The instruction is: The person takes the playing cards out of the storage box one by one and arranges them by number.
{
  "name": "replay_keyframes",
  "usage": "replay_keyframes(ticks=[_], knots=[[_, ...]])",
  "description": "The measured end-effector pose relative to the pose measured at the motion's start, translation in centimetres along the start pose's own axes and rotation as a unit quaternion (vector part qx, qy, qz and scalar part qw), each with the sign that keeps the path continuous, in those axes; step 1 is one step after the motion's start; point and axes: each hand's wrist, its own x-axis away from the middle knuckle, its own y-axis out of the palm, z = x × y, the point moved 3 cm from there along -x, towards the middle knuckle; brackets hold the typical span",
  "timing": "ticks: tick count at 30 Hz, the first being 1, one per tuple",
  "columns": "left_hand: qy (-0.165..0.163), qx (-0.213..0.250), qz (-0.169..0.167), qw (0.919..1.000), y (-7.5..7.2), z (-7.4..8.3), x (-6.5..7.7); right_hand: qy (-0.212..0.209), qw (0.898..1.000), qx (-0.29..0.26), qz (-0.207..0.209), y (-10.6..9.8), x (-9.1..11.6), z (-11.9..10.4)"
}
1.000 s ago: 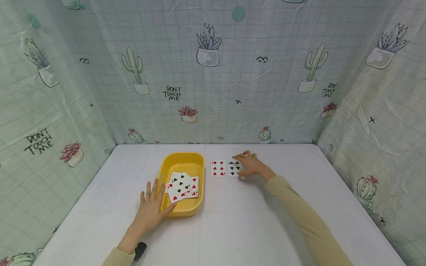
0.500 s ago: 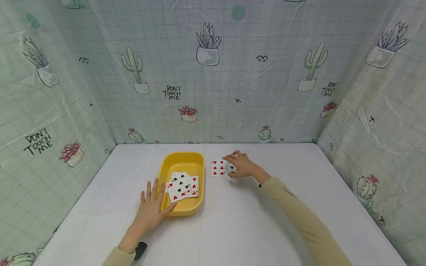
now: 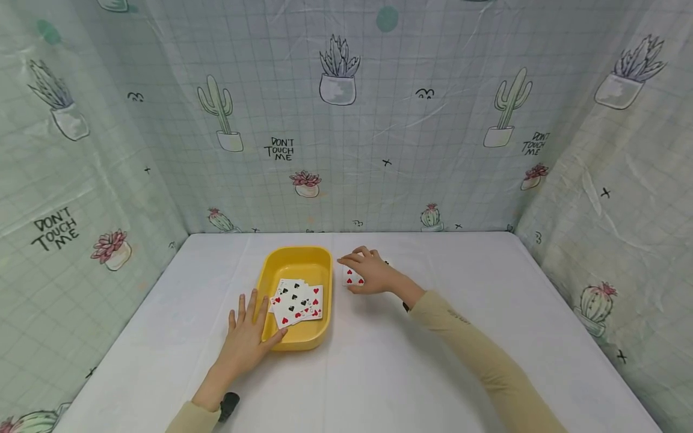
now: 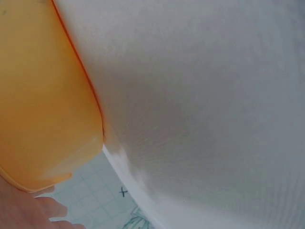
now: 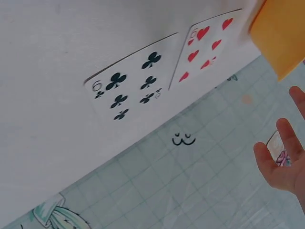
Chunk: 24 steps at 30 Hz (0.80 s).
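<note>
A yellow tray [image 3: 300, 255] stands on the table, and several face-up playing cards [image 3: 295, 304] overlap in its near half. On the tray's left rim rests my left hand [image 3: 246, 343], fingers spread straight and thumb near the front corner. To the right of the tray lies the six of hearts [image 3: 351, 276], partly covered in the head view by my right hand [image 3: 373, 272]. That hand hovers over it with loosely bent fingers and nothing in them. Flat beside it, the right wrist view shows the six of clubs [image 5: 128, 86], mostly hidden from the head camera.
White cloth covers the table [image 3: 411, 367]. A patterned curtain [image 3: 335, 138] hangs behind and along both sides, meeting the table's back edge. The tray's yellow wall [image 5: 281, 38] also shows near the hearts card in the right wrist view.
My right hand has moved left, from above the six of clubs to above the six of hearts. The left hand, tray and cards have stayed in place.
</note>
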Motion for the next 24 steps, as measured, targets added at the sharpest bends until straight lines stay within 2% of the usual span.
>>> replay_keyframes(ticks=[7,15,24], knots=[[0.004,0.004,0.005,1.0,0.2,-0.2,0.0,-0.011,1.0,0.004,-0.018,0.0,-1.3,-2.3],[0.002,0.0,-0.001,1.0,0.3,-0.2,0.0,-0.016,0.999,0.034,-0.026,1.1,-2.8,-4.5],[0.011,-0.007,0.011,0.9999,-0.1,0.0,0.1,-0.032,0.997,0.049,-0.05,2.4,-4.5,-6.7]])
